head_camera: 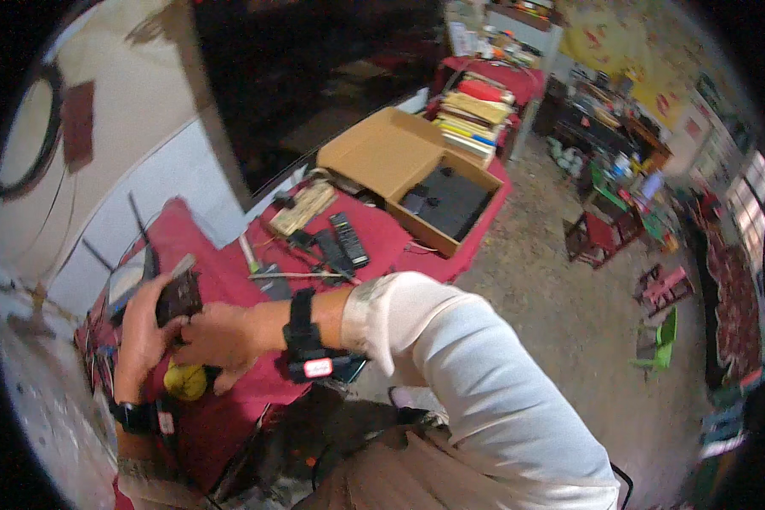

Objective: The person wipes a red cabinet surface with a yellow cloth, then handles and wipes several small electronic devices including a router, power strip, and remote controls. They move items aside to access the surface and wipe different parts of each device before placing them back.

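My left hand point(141, 338) is held around a small dark brown object point(180, 298), which is too blurred to name. A short pale strip point(183, 264) shows at its top end. My right hand point(224, 336) reaches in from the right, its fingers meeting my left thumb just below the dark object. Whether those fingers grip anything is hidden. Under both hands, a yellow round thing point(186, 380) sits over the red tablecloth point(255, 382). A router with antennas point(129, 277) stands just beyond my left hand. Both wrists wear black straps with devices.
Remote controls point(349, 239) and a power strip point(304, 208) with cables lie on the cloth. Beyond them stands an open cardboard box point(382, 150) with dark foam inside, near stacked books point(472, 118). Small red chairs point(596, 239) and a green one point(663, 338) stand on the floor at right.
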The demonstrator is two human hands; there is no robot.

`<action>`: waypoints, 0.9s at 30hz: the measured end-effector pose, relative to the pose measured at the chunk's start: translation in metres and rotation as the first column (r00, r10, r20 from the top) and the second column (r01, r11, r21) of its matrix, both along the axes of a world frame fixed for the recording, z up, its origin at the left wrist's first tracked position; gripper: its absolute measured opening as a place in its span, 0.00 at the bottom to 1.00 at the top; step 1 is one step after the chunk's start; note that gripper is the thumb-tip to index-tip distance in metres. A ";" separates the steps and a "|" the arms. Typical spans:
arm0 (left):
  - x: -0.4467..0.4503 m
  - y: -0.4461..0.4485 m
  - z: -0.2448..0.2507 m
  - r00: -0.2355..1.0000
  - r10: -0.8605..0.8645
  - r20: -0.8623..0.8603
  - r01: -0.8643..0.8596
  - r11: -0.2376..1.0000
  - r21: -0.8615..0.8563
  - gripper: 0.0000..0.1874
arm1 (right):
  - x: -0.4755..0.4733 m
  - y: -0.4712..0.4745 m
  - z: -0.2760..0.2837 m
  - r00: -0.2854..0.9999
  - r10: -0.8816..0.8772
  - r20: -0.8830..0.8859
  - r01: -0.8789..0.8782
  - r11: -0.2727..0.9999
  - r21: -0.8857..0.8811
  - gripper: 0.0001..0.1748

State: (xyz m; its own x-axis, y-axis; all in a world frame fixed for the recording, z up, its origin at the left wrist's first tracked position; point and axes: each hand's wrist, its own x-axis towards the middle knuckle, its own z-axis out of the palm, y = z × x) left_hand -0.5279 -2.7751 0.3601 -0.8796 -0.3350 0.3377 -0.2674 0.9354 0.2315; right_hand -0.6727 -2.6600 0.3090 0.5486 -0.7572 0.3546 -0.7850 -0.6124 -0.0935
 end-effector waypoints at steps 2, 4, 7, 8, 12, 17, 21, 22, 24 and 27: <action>-0.005 0.002 -0.011 0.997 -0.064 0.045 0.064 0.998 0.010 0.31 | -0.007 0.022 0.007 0.997 -0.055 0.053 0.054 0.998 0.022 0.31; -0.005 0.006 -0.016 0.993 -0.114 0.030 0.114 0.993 -0.011 0.28 | -0.017 0.048 0.014 0.984 -0.100 0.149 0.119 0.985 -0.127 0.32; 0.002 0.025 -0.009 0.999 0.017 0.046 -0.019 0.999 0.033 0.25 | -0.043 0.091 0.010 0.922 -0.103 0.374 0.228 0.924 -0.307 0.30; 0.005 0.041 -0.006 0.998 -0.044 -0.035 0.042 0.998 -0.053 0.24 | -0.056 0.110 0.006 0.894 -0.100 0.436 0.273 0.894 -0.355 0.29; -0.013 0.124 0.011 0.950 -0.231 -0.210 0.187 0.960 -0.209 0.22 | -0.115 0.217 -0.045 0.776 -0.305 0.552 0.466 0.867 -0.177 0.24; -0.129 0.254 -0.034 0.825 -0.436 -0.360 0.502 0.858 0.109 0.16 | -0.176 0.381 -0.139 0.482 -0.664 0.571 0.747 0.652 0.129 0.19; -0.238 0.318 -0.062 0.721 -0.655 -0.228 0.692 0.662 0.288 0.15 | -0.181 0.501 -0.197 0.145 -0.915 0.375 0.823 0.322 0.468 0.20; -0.257 0.333 -0.069 0.708 -0.666 -0.236 0.701 0.620 0.353 0.15 | -0.177 0.528 -0.206 0.084 -0.934 0.347 0.824 0.261 0.504 0.21; -0.301 0.356 -0.075 0.643 -0.746 -0.175 0.731 0.530 0.430 0.17 | -0.167 0.572 -0.217 -0.031 -0.966 0.255 0.826 0.119 0.551 0.22; -0.357 0.389 -0.088 0.499 -0.862 -0.092 0.799 0.416 0.434 0.18 | -0.150 0.613 -0.224 -0.215 -0.936 0.279 0.793 -0.001 0.609 0.23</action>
